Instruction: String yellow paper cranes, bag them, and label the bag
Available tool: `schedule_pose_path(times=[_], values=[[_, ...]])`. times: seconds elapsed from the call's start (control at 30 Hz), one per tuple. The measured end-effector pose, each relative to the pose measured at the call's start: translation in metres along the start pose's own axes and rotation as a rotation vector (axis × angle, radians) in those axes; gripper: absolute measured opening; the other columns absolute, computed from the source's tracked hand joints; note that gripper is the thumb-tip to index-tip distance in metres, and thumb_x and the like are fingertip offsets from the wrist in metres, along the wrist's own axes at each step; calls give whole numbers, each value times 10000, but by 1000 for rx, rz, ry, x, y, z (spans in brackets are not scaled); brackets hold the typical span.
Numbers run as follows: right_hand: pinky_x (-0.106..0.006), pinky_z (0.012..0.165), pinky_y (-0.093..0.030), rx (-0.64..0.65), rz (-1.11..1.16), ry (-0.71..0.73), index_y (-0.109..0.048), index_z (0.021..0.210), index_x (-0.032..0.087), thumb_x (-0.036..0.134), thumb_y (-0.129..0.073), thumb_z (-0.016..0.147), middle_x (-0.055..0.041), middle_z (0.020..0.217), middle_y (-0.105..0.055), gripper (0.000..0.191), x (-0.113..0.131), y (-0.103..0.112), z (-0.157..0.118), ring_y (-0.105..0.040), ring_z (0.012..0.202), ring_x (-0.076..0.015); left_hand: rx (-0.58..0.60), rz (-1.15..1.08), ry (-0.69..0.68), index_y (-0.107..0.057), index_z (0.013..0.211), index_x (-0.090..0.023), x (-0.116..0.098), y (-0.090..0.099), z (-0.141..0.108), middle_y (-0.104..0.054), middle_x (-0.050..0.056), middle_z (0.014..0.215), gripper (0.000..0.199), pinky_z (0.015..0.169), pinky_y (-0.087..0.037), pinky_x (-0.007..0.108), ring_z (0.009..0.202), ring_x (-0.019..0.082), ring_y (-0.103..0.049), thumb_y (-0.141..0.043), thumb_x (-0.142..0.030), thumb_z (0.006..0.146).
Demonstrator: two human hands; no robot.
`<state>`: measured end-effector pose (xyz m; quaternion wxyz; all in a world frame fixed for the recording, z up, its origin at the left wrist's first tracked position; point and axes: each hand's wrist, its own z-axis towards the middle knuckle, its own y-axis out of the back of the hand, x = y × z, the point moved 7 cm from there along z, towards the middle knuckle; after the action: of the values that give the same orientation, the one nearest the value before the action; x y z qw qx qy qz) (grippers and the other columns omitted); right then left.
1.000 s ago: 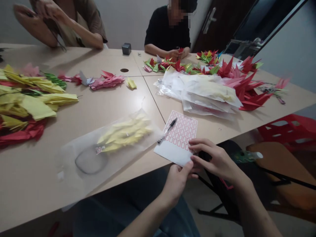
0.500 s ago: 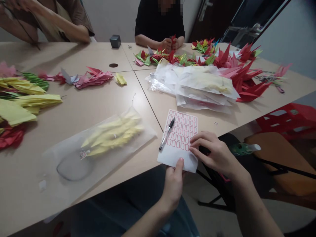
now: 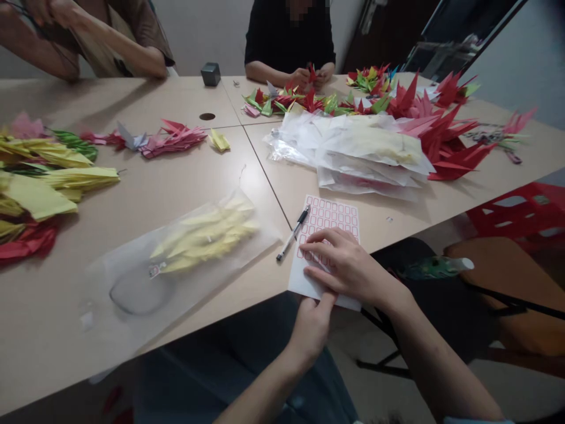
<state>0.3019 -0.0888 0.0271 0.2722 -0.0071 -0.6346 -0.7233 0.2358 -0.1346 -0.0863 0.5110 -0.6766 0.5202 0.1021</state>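
A white sheet of red-outlined labels lies at the table's front edge, its lower end jutting over. My left hand grips that lower end, thumb on top and fingers hidden beneath. Across the labels rests my right hand, fingers stretched out and apart, covering the middle rows. A black-capped clear pen lies along the sheet's left edge, mostly on the table. To the left is a translucent bag with folded yellow paper pieces and a dark cord loop inside.
Stacked white bags lie beyond the sheet, beside red folded paper. Yellow folded paper is piled at far left. Two people sit across the table. A chair with a bottle stands at right.
My right hand has moved left from the sheet's right edge onto its middle. The pen has shifted left off the labels. My left hand still grips the sheet's lower end.
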Motion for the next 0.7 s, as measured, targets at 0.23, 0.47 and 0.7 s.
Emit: schedule_pose_path(times=[0.23,0.47,0.7], values=[[-382,906,-392,45,101,47,-627,884,188,246,-580,877,-75,1009,-608,75,1,6,-5,-561,980,-191,-45,-115,-82,-675,935,-102,-10,7,-16,-691,90,879,338,743,-483,262,855,192,-632,-631,-414,811],[-369,848,-390,123,114,28,-633,895,181,254,-589,872,-55,925,-636,88,5,5,-7,-567,894,-192,15,74,-128,-610,1116,-125,-21,-2,-29,-679,82,958,354,717,-472,236,822,163,-619,-587,-363,855],[-324,783,-425,71,107,89,-635,860,163,222,-549,903,-56,885,-647,113,13,13,-9,-585,824,-164,73,433,-243,-550,1170,-168,-40,0,-33,-650,60,981,306,661,-455,202,763,130,-593,-476,-314,912]])
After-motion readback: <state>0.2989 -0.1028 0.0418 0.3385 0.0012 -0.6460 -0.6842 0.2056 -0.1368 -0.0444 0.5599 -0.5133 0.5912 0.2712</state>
